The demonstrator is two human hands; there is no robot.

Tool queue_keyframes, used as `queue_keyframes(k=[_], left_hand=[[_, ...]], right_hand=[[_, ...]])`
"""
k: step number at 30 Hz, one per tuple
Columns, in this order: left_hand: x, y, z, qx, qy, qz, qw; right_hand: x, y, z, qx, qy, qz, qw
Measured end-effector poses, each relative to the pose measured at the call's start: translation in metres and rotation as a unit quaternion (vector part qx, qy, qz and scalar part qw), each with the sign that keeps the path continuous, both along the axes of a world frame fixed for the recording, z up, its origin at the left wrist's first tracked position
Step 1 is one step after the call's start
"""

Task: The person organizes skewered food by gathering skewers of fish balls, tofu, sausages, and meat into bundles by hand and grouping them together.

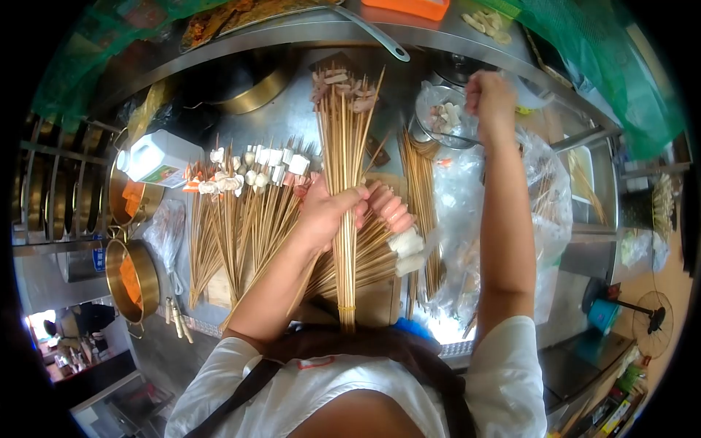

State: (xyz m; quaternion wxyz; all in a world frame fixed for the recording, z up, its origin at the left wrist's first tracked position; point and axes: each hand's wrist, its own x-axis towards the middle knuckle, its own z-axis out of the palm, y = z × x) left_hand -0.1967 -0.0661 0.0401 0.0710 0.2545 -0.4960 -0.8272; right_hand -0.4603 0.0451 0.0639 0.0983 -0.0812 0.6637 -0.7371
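My left hand (332, 212) is wrapped round a thick bundle of wooden skewers (346, 160), held upright, with pinkish-grey pieces at the top and a yellow band low down. Rows of more skewers (241, 233) with white and pale pieces lie to its left. Right beside the bundle are skewers with pink sausage pieces (391, 208) and white pieces (406, 250). My right hand (488, 93) is raised at the upper right with curled fingers, near a bag-lined bowl of pale pieces (447, 117); what it holds, if anything, I cannot make out.
A white jug (161, 159) stands at the left, near brass pots (133, 281) holding something orange. Clear plastic bags (467, 219) lie under my right forearm. A steel shelf (292, 33) crosses the top, with a ladle handle (376, 35) jutting over its edge.
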Motion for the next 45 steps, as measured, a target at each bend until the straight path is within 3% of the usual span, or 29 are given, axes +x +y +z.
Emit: queue_keyframes(k=[2,4,8,10,11,14,16,19,23,25,26,28,30,34,36,38,39,40,43,45], left_hand=[[0.000,-0.005,0.001,0.037,-0.014,-0.028,0.999],[-0.004,0.004,0.004,0.027,0.009,0.005,1.000],[-0.004,0.007,0.001,0.032,0.042,-0.050,0.997],[-0.003,0.007,0.002,0.061,0.050,-0.043,0.996],[-0.003,0.006,0.004,0.057,0.053,-0.044,0.996],[0.000,0.007,0.009,0.073,0.057,-0.041,0.995],[-0.001,0.008,0.008,0.062,0.054,-0.020,0.996],[0.004,0.004,0.005,0.069,0.061,-0.035,0.995],[0.006,0.000,0.010,0.078,0.062,-0.033,0.994],[0.005,0.002,0.014,0.072,0.065,-0.023,0.995],[0.006,0.002,0.016,0.065,0.066,-0.015,0.996],[0.006,0.000,0.018,0.066,0.076,-0.011,0.995],[0.009,-0.001,0.018,0.065,0.089,-0.011,0.994],[0.018,-0.016,0.010,0.025,0.077,-0.022,0.996],[0.024,-0.020,0.004,0.089,0.072,0.026,0.993],[0.032,-0.025,-0.002,0.053,0.029,0.043,0.997],[0.033,-0.028,-0.005,0.046,0.021,0.071,0.996],[0.035,-0.030,-0.004,0.039,0.012,0.099,0.994],[0.040,-0.034,0.002,0.078,-0.015,0.043,0.996],[0.032,-0.025,0.008,0.089,-0.015,0.025,0.996]], right_hand=[[0.029,0.002,-0.010,0.087,0.000,0.159,0.983],[0.068,-0.001,-0.007,0.052,-0.141,0.251,0.956],[0.092,-0.015,-0.031,0.070,-0.182,0.208,0.959],[0.099,-0.019,-0.044,0.042,-0.130,0.091,0.987],[0.106,-0.022,-0.048,0.038,-0.126,0.091,0.987],[0.122,-0.025,-0.053,0.056,-0.212,0.075,0.973],[0.121,-0.025,-0.049,-0.121,-0.362,0.186,0.906],[0.118,-0.031,-0.042,-0.053,-0.282,0.108,0.952],[0.125,-0.029,-0.054,0.009,-0.289,0.112,0.951],[0.128,-0.031,-0.059,-0.121,-0.358,0.229,0.897],[0.127,-0.032,-0.059,-0.119,-0.359,0.232,0.896],[0.121,-0.041,-0.046,-0.087,-0.295,0.200,0.930],[0.091,-0.045,-0.057,-0.137,-0.242,0.167,0.946],[0.056,-0.040,-0.045,-0.129,-0.203,0.115,0.964],[0.047,-0.034,-0.045,-0.101,-0.190,0.089,0.972],[0.027,-0.027,-0.056,-0.156,-0.177,0.013,0.972],[0.032,-0.025,-0.046,-0.125,-0.192,0.002,0.973],[0.038,-0.027,-0.040,-0.123,-0.193,0.011,0.973],[0.063,-0.033,-0.025,0.016,-0.165,0.245,0.955],[0.095,-0.050,-0.007,0.131,-0.139,0.303,0.934]])
